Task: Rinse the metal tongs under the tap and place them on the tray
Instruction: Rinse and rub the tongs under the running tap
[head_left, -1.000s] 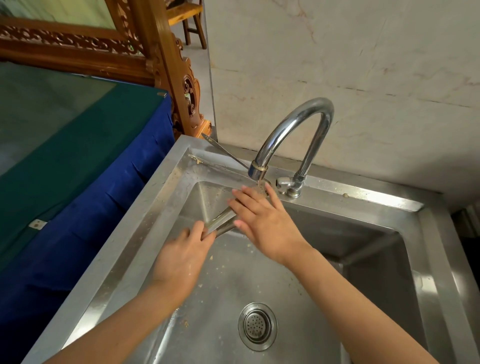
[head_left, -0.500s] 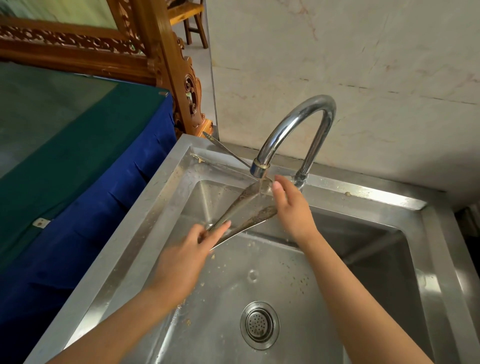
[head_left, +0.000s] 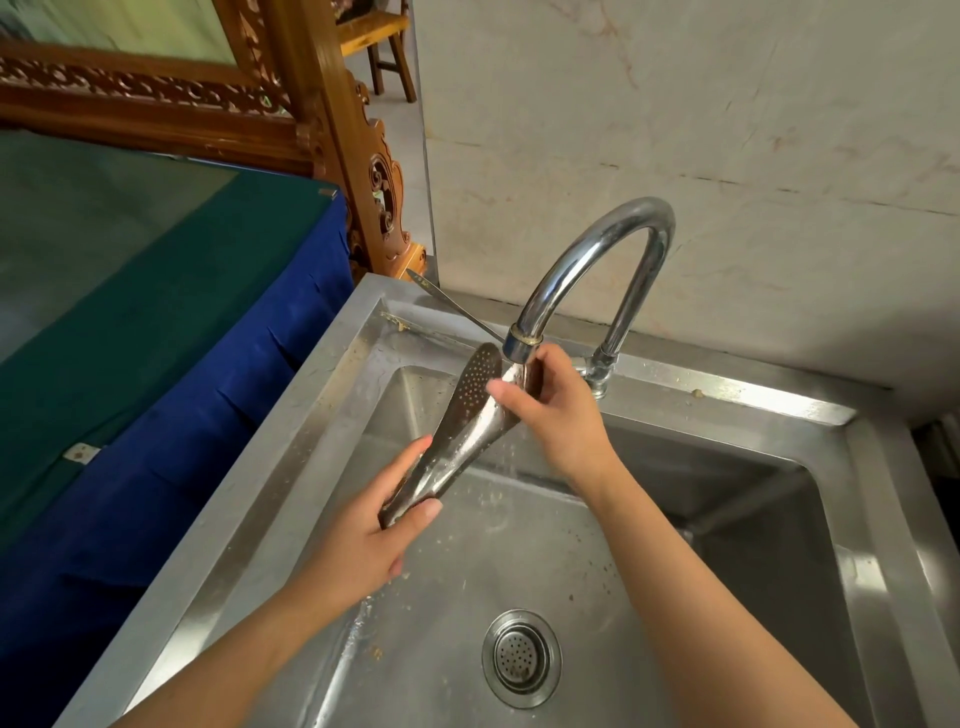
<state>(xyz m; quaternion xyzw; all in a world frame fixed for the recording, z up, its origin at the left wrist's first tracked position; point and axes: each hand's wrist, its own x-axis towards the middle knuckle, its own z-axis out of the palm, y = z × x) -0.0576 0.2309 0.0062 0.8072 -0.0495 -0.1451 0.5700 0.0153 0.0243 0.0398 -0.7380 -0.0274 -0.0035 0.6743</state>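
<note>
The metal tongs slant up over the steel sink, their perforated blades right below the spout of the curved chrome tap. Water runs from the spout onto the blades and drips into the basin. My left hand grips the hinged handle end. My right hand wraps thumb and fingers around one blade at the spout. No tray is in view.
A thin metal utensil lies on the sink's back left rim. The round drain strainer sits in the basin floor amid food specks. A table with green and blue cloth stands left, a carved wooden frame behind it.
The tongs have tilted up more steeply, showing the perforated blade. My right hand moved from covering the middle of the tongs to gripping a blade under the spout. My left hand kept the handle.
</note>
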